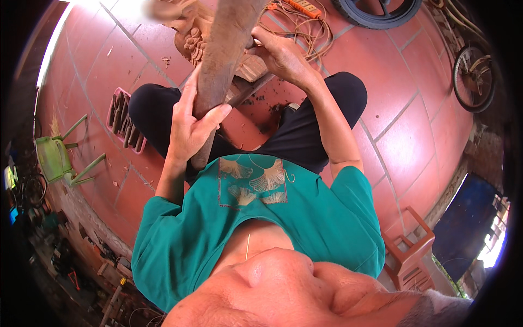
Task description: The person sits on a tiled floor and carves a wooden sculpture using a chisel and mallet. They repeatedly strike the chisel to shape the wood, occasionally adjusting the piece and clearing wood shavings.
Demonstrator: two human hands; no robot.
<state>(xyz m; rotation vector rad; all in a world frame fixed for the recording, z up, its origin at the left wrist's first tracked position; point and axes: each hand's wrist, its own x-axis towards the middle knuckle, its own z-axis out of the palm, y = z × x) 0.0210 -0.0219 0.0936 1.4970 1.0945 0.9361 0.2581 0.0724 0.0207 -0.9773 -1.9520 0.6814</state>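
A long, brown, tapering piece of wood (226,49) slants up from my lap and runs past the top of the picture. My left hand (190,125) is wrapped round its lower part, thumb across the front. At its right edge, higher up, my right hand (280,57) has its fingers curled closed beside the wood; what they hold, if anything, is hidden. Behind the long piece stands a lighter carved wooden figure (193,38) with rounded, clustered relief. A pale block of wood (252,68) shows below my right fingers, and dark shavings (267,98) lie between my legs.
A pink tray (143,146) of chisel-like tools lies by my left knee, with a green chair (53,158) farther left. An orange power strip (304,7) and tangled cord (321,41) lie ahead. Wheels (376,22) stand far right; a brown plastic chair (411,253) is behind right.
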